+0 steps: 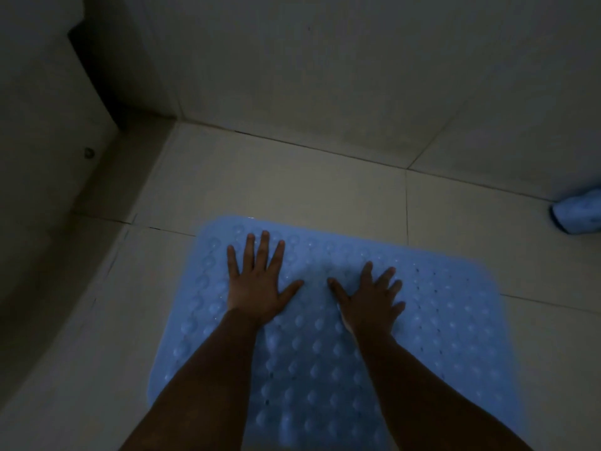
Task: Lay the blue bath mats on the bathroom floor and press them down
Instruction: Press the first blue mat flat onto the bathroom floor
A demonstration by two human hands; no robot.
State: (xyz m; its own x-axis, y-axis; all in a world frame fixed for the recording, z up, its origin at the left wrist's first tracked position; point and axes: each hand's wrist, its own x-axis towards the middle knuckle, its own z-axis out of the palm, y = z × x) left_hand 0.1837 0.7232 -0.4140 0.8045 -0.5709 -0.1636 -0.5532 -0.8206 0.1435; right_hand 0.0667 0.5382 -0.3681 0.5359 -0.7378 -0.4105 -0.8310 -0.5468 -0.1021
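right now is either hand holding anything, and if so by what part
Nothing is held. The left hand and right hand both lie open, palms down with fingers spread, on the far half of the blue bath mat, not gripping any edge.

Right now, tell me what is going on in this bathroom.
A person is pressing a blue bath mat onto the tiled floor. The left hand and the right hand both lie flat, fingers spread, on the mat's far part. The mat is unrolled near the corner of the walls. A second blue mat, apparently rolled, lies against the wall at the right edge, untouched.
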